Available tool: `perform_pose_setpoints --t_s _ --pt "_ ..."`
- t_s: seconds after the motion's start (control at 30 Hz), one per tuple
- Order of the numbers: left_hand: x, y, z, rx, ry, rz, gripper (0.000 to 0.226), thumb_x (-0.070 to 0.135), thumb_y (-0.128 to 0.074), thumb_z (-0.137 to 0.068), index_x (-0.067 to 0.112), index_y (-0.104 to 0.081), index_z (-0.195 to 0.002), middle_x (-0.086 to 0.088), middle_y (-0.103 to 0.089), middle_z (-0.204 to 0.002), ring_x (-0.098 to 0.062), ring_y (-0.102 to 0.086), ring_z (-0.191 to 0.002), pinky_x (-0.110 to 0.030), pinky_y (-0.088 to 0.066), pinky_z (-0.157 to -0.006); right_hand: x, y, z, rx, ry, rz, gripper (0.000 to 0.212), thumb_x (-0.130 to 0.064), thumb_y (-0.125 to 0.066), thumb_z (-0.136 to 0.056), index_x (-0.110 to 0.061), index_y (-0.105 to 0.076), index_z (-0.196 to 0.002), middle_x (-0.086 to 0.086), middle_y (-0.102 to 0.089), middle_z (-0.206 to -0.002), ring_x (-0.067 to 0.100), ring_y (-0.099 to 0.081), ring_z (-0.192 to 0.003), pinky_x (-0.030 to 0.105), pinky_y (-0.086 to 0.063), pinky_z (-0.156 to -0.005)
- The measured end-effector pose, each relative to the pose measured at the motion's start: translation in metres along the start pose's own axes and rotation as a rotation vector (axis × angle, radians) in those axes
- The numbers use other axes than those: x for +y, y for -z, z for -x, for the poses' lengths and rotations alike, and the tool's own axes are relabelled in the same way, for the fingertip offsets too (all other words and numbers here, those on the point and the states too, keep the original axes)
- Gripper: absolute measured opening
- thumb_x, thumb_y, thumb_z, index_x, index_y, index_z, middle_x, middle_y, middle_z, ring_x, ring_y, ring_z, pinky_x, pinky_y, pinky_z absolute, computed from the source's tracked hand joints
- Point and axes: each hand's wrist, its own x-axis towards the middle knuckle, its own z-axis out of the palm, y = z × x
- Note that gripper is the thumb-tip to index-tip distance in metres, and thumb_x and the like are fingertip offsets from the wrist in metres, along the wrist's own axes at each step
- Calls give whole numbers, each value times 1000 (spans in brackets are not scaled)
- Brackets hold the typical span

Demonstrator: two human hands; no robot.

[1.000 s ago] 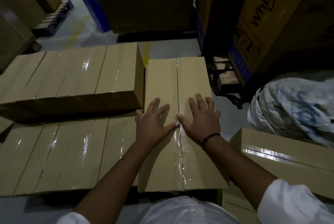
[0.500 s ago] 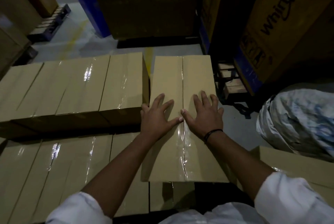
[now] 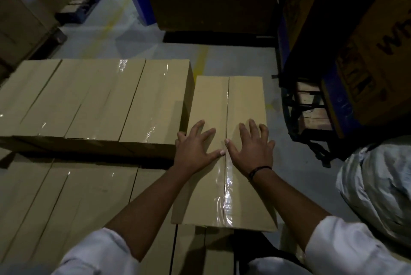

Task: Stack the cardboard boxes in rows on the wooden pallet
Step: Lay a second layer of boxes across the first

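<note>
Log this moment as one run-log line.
phase: placing | left hand: flat on taped box | right hand: flat on same box | position: beside upper row, on lower layer

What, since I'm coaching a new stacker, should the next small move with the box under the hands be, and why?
Probably slide the box forward. The left hand and right hand lie flat on top; its far edge lies short of that of the upper row, and its near end sticks out past it.

- Grey concrete floor [image 3: 106, 39] ahead of me, with a faded yellow line [image 3: 201, 59] on it.
- Tall printed carton [image 3: 378, 52] at my right, dimly lit.
- Dark pallet [image 3: 85, 8] far left.
</note>
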Motion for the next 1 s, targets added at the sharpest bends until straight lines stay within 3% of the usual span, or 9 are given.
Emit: perform_pose_setpoints --t_s 0.23,0.43,0.63,0.8,0.9,1.0 --pt "-9 -26 -95 -73 69 -56 86 81 -60 -78 47 -37 -153 11 -11 -168 -38 -26 -138 -51 -32 -114 16 -39 -104 -74 30 -29 71 -70 -31 -94 -29 -33 -152 3 -18 -165 32 -13 -148 61 -35 -104" --pt "-32 -45 -177 -18 70 -45 81 81 -62 -77 48 -44 -149 11 -16 -167 -39 -29 -138 -53 -32 -113 15 -70 -189 -50 39 -62 64 -61 -37 -96 -26 -37 -149 6 -22 -164 34 -16 -147 60 -35 -100" --pt "-60 -48 -227 -33 135 -15 79 76 -67 -77 47 -46 -147 8 -15 -168 -39 -24 -145 -59 -30 -114 1 -100 -246 -57 70 -194 53 -46 -41 -99 -26 -39 -148 7 -19 -164 31 -13 -149 59 -32 -107" --pt "-90 -44 -225 -328 138 -190 91 67 -69 -83 42 -25 -159 -1 7 -171 -44 0 -153 -60 -20 -118 5 -117 -243 -213 76 -271 54 -37 -45 -101 -25 -35 -153 6 -6 -168 31 0 -152 58 -22 -118" --pt "-104 -42 -200 -404 199 -230 101 67 -68 -83 42 -9 -161 -5 13 -170 -44 8 -154 -59 -13 -121 11 -120 -221 -248 98 -248 57 -37 -47 -100 -25 -33 -154 7 -1 -168 31 6 -153 57 -20 -120" --pt "-119 -45 -169 -436 178 -244 110 68 -68 -83 40 3 -162 -4 16 -170 -42 7 -154 -59 -18 -122 14 -121 -188 -274 113 -205 60 -38 -48 -100 -26 -29 -155 7 3 -168 31 10 -153 54 -19 -120"
